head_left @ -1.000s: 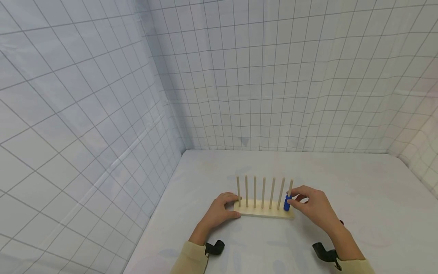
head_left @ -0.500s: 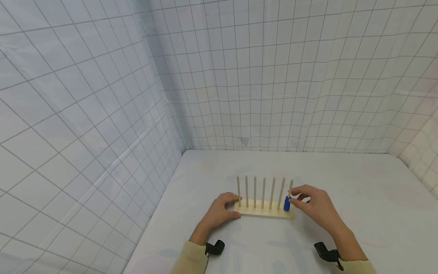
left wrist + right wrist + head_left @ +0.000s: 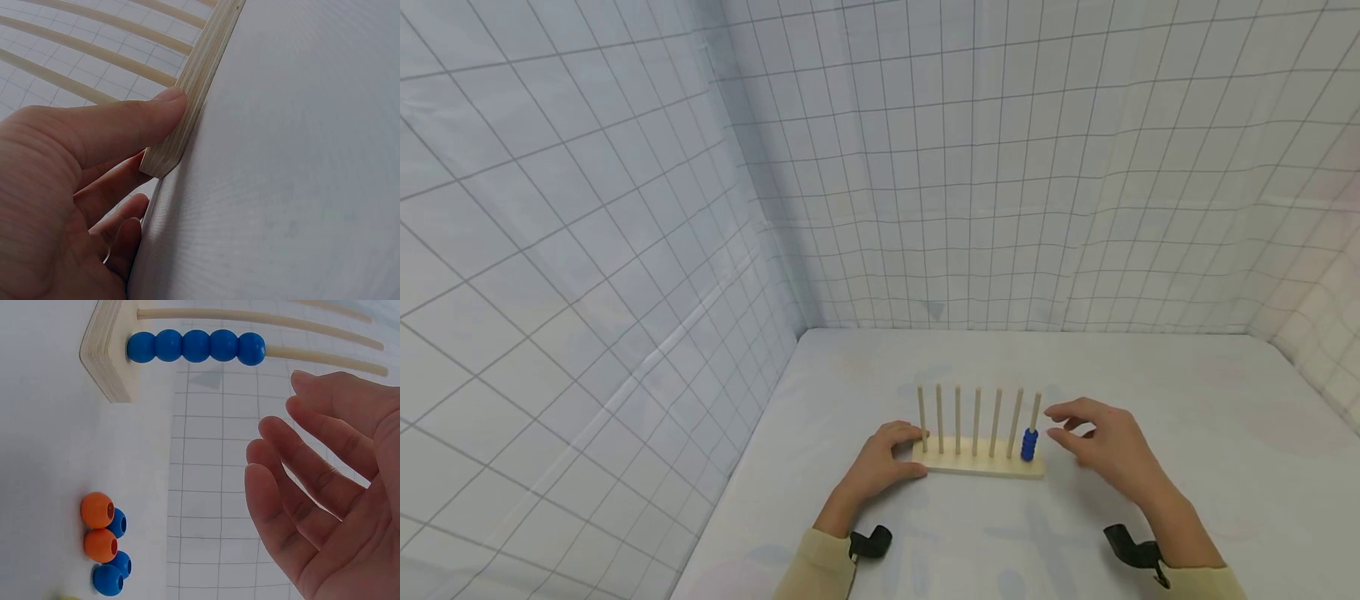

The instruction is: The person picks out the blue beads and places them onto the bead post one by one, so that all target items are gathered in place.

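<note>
White sheeting [image 3: 970, 183], ruled with a dark grid, hangs as walls at the back and along both sides; it is loose enough that its lines bend and ripple. Within it lies the bench [image 3: 1157, 375], its top smooth, pale and matt with faint smudges of tint.

Near the front of the bench sits a wooden stand [image 3: 981, 468]: a long, flat, blond base whose edge shows the fine stripes of layered ply, with seven slim, round pegs [image 3: 958, 417] rising in a row.

The left hand [image 3: 880, 458] grips the stand's left end, thumb pressed against the striped front edge and fingers round behind. The right hand [image 3: 1108, 442] is just beside the stand's right end, thumb and fingers gently curved and parted, with nothing in its hold. Cream cloth sleeves [image 3: 816, 567] end at the wrists, each with a bent, tubular black fitting [image 3: 872, 543] beside the cuff.

Five glossy, round blue beads [image 3: 196, 346] are threaded on the rightmost peg, touching one another from the base up, with bare wood above.

The right wrist view also shows loose beads lying apart from the stand in a small cluster: two orange beads [image 3: 97, 510] and three more blue ones [image 3: 108, 579], their bored holes showing. A yellow sliver [image 3: 69, 598] peeps in at the bottom edge.
</note>
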The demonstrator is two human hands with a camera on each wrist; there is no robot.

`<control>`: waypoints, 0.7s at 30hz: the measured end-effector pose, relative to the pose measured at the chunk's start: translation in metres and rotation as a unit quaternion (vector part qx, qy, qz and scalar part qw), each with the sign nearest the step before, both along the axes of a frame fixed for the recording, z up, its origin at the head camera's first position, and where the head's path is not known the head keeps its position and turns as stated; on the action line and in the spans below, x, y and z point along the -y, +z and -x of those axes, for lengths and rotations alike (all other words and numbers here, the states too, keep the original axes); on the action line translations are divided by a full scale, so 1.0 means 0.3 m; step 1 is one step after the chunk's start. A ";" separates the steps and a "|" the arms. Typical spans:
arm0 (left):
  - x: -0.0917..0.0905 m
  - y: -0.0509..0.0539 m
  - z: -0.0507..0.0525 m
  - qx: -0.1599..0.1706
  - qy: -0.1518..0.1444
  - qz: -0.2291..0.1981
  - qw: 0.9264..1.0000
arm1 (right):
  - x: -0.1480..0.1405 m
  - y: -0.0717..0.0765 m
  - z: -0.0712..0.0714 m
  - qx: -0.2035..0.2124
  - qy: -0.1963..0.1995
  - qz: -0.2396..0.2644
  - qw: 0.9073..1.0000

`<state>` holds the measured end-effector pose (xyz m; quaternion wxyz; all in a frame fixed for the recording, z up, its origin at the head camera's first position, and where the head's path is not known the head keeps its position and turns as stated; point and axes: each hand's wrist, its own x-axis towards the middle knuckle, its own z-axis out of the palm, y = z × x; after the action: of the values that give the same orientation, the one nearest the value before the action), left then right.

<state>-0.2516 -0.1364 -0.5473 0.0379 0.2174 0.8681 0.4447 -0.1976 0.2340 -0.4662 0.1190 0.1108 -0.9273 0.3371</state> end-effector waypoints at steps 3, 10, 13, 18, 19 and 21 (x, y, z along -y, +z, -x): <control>0.001 -0.001 0.000 -0.004 -0.003 0.002 1.000 | -0.020 -0.002 0.002 -0.006 -0.002 -0.006 1.000; -0.001 -0.007 -0.001 -0.001 -0.002 -0.003 1.000 | -0.076 -0.030 0.005 -0.030 -0.013 -0.017 0.999; -0.001 -0.011 -0.003 0.003 -0.001 -0.005 1.000 | -0.094 -0.045 0.007 -0.039 -0.014 -0.018 0.999; 0.001 -0.008 0.000 0.000 -0.001 -0.005 1.000 | -0.108 -0.056 0.013 -0.034 -0.027 -0.026 0.999; 0.001 -0.006 0.001 -0.001 -0.001 -0.004 1.000 | -0.110 -0.056 0.015 -0.028 -0.031 -0.028 0.999; 0.000 -0.002 0.004 -0.002 -0.002 -0.002 1.000 | -0.116 -0.057 0.017 -0.018 -0.037 -0.031 0.999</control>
<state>-0.2528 -0.1366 -0.5479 0.0367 0.2199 0.8670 0.4457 -0.2027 0.2688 -0.4833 0.1447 0.0865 -0.9383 0.3020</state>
